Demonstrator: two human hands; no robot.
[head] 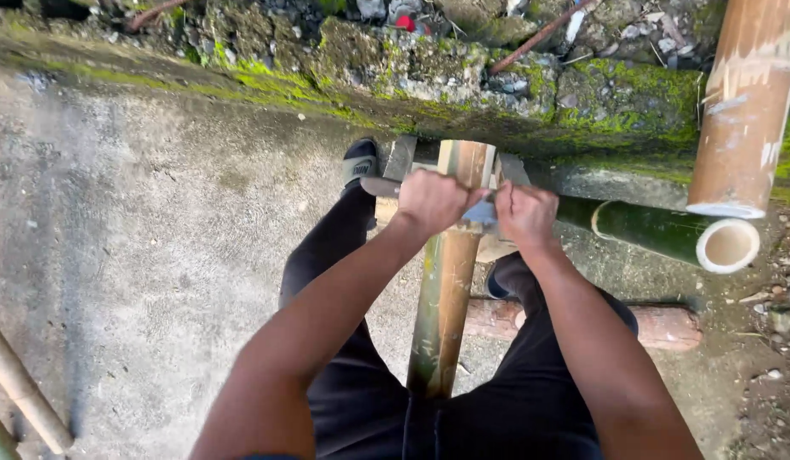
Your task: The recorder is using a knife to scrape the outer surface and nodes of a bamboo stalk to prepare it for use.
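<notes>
I see my left hand [431,202] and right hand [524,213] clenched on a blade [480,213], probably a knife, across the stiff, hard bamboo pole [446,298]; grip it at both ends.

Soft overcast daylight, no hard shadows — sharp centre, slight wide-angle stretch at edges

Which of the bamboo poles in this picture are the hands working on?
The upright pole between the person's legs: both hands, left and right, grip a blade across its top. The green pole and tan pole at right are untouched.
</notes>
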